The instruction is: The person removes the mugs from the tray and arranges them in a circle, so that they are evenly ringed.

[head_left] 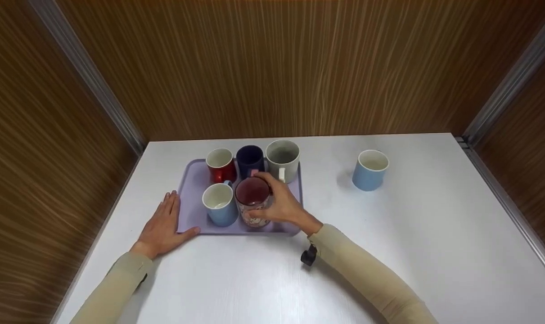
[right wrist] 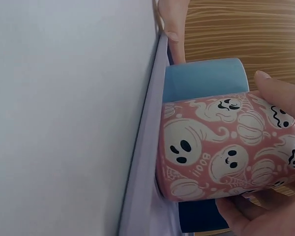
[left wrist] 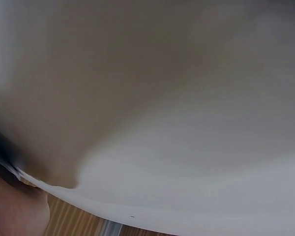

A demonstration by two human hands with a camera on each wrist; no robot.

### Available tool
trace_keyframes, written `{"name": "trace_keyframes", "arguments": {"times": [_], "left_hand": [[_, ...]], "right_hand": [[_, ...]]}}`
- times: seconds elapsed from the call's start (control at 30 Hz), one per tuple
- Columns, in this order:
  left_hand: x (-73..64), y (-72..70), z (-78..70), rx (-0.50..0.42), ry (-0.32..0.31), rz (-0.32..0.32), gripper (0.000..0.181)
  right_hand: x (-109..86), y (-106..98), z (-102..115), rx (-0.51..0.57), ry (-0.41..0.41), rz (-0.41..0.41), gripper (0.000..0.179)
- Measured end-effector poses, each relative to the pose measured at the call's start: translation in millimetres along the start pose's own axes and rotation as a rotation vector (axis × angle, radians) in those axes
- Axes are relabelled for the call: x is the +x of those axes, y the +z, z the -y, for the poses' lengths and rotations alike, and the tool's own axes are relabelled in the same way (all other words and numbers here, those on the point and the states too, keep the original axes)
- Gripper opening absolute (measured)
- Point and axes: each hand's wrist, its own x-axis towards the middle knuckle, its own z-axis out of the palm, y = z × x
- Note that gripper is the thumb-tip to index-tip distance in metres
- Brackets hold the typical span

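Observation:
My right hand (head_left: 285, 205) grips a pink mug (right wrist: 221, 152) with a ghost and pumpkin print and a dark red inside. Thumb and fingers clasp its sides near the rim. In the right wrist view its base is down at the lilac tray (head_left: 191, 204), near the front edge. Just left of it on the tray stands a light blue mug (head_left: 222, 214). My left hand (head_left: 162, 229) lies with straight fingers along the tray's left side, thumb at the front left corner. The left wrist view shows mostly blurred sleeve and white tabletop.
Along the tray's back stand a red mug (head_left: 227, 173), a dark blue mug (head_left: 249, 161) and a large pale grey mug (head_left: 290, 168). Another light blue mug (head_left: 369, 177) stands on the white table (head_left: 434, 234) to the right. Wood-grain panels (head_left: 281, 67) enclose the back and sides.

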Motion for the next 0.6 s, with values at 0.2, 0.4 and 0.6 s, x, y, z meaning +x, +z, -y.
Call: {"name": "trace_keyframes", "arguments": {"times": [0.2,0.4,0.6], "left_hand": [[0.1,-2.1,0.1,-0.003,0.004,0.003,0.123],[1.3,-2.4,0.1,-0.003,0.020,-0.015,0.121],[1.0,-2.3,-0.6,-0.004,0.005,0.004,0.122]], "right_hand": [[-0.7,4.1,-1.7,0.038,0.038,-0.050,0.095],[0.3,5.1,2.6,0.050,0.066,-0.075,0.092],[2.1,2.1,13.3,0.049,0.076,-0.067,0.092]]}}
